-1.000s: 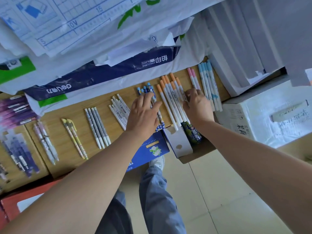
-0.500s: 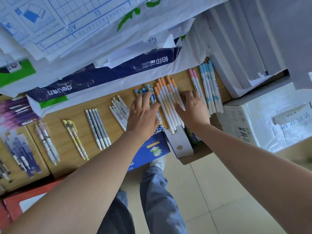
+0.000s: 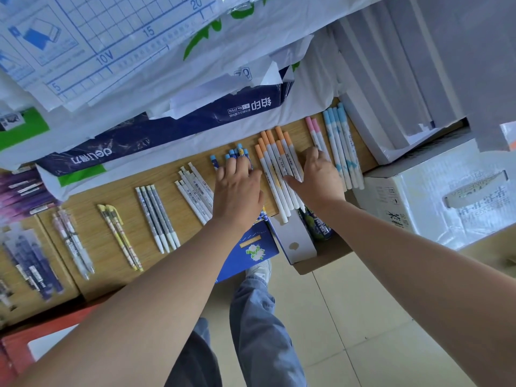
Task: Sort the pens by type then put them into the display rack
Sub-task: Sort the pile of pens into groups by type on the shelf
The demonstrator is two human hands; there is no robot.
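Both bare arms are stretched forward from the lower corners, converging. The left hand (image 3: 237,188) is held palm down, fingers straight and slightly spread. The right hand (image 3: 318,181) is laid flat just beside it (thumb pointed toward the left hand), fingers extended, nothing gripped.

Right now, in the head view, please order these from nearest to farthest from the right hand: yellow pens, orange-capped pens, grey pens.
1. Orange-capped pens: touching the right hand, on its left side.
2. Grey pens: beyond the left hand, further left.
3. Yellow pens: left of the grey ones.
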